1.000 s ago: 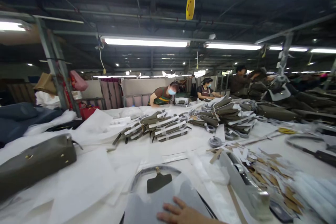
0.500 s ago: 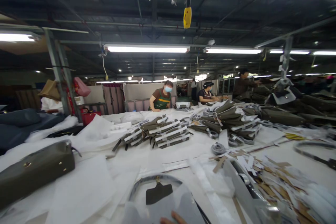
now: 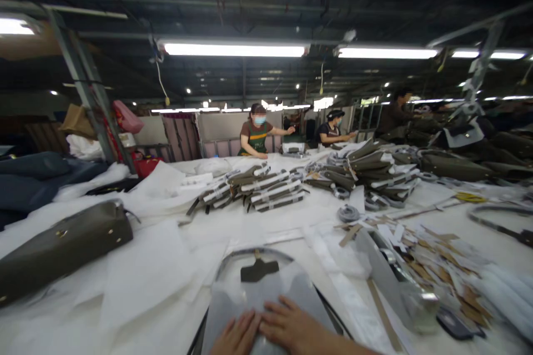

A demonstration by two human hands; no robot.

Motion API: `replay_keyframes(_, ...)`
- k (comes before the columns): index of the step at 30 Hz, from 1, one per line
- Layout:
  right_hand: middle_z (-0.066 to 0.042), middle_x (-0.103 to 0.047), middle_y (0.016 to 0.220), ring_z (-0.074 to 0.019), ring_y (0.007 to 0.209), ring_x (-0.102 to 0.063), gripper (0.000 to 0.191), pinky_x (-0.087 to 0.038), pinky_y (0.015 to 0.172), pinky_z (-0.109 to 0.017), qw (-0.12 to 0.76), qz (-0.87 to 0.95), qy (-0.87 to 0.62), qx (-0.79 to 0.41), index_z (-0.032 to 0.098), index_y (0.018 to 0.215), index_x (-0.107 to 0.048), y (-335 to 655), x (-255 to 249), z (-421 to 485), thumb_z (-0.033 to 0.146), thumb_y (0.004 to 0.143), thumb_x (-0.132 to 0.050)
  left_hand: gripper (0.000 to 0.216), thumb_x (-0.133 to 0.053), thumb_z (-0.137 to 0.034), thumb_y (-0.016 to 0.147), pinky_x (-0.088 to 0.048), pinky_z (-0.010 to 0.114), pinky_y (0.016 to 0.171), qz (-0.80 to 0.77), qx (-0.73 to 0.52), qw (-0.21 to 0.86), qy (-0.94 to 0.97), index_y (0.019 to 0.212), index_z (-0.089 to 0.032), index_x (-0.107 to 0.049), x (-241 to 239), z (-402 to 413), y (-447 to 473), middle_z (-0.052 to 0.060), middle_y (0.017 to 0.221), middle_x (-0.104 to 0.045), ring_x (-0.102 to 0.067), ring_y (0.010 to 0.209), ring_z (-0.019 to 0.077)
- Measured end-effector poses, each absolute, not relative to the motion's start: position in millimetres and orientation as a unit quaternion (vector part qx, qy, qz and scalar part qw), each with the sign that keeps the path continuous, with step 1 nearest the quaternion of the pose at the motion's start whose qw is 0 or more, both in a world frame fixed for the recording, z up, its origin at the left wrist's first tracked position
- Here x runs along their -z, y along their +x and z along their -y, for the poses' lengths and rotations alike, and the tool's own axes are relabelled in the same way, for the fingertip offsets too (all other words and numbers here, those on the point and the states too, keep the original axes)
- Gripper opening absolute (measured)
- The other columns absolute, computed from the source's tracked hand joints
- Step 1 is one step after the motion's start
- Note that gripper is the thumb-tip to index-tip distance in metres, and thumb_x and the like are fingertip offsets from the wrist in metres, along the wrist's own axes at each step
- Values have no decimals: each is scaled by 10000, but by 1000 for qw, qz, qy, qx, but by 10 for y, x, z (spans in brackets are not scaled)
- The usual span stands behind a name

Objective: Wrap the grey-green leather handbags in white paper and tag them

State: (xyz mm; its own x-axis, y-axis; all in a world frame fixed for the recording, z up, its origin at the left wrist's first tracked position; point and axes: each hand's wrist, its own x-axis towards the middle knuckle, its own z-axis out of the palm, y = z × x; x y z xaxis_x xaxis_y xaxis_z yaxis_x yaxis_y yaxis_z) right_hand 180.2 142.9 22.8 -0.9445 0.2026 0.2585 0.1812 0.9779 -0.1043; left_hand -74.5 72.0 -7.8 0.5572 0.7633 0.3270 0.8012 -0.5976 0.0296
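Note:
At the bottom centre a translucent grey-white sheet (image 3: 275,293) covers what looks like a handbag, whose dark edges (image 3: 333,316) show at the sides. An arched, wrapped handle (image 3: 233,255) rises beyond the sheet. A dark olive tag (image 3: 259,272) hangs inside that arch from a gold-coloured fitting. My left hand (image 3: 238,334) lies flat on the sheet, fingers stretched forward and holding nothing. Close against it, my right hand (image 3: 291,324) also presses flat on the sheet, its fingers pointing left and forward.
An olive bag (image 3: 70,249) lies to the left. Wrapped olive straps (image 3: 270,194) are piled farther back. On the right stand a grey tape dispenser (image 3: 387,277) and a dark flat object (image 3: 453,324) beside paper scraps (image 3: 437,272). Across the table is a masked co-worker (image 3: 259,136).
Both my hands now rest on the sheet; earlier only some fingers showed at the bottom edge. The view has tilted down. The co-worker opposite has stretched an arm sideways.

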Motion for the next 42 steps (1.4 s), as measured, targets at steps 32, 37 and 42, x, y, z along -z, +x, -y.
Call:
replay_keyframes(32, -101, -632, 1271, -237, 1257, -540, 275, -385, 1130, -522, 189, 950, -151, -197, 243, 1226, -630, 1834, -393, -1270, 293, 996, -488, 426, -444, -386, 995, -261, 486, 1210, 480, 142, -139, -855, 1393, -241, -479, -426, -380, -659, 64, 1569, -377, -321, 1456, 251)
replay_keyframes(37, -103, -625, 1268, -220, 1265, -541, 286, -345, 1142, -559, 170, 961, -122, -184, 248, 1156, -666, 1855, -370, -1272, 218, 1002, -427, 452, -454, -398, 991, -245, 481, 1217, 479, 142, -143, -854, 1420, -259, -449, -428, -388, -661, 56, 1568, -381, -312, 1460, 245)
replay_keyframes(42, -77, -678, 1235, -189, 1181, -614, 284, -386, 1148, -492, 220, 942, -150, -205, 250, 1247, -629, 1885, -310, -1236, 273, 999, -492, 439, -446, -394, 993, -265, 482, 1210, 478, 144, -134, -856, 1404, -242, -471, -423, -379, -660, 70, 1565, -383, -317, 1458, 244)
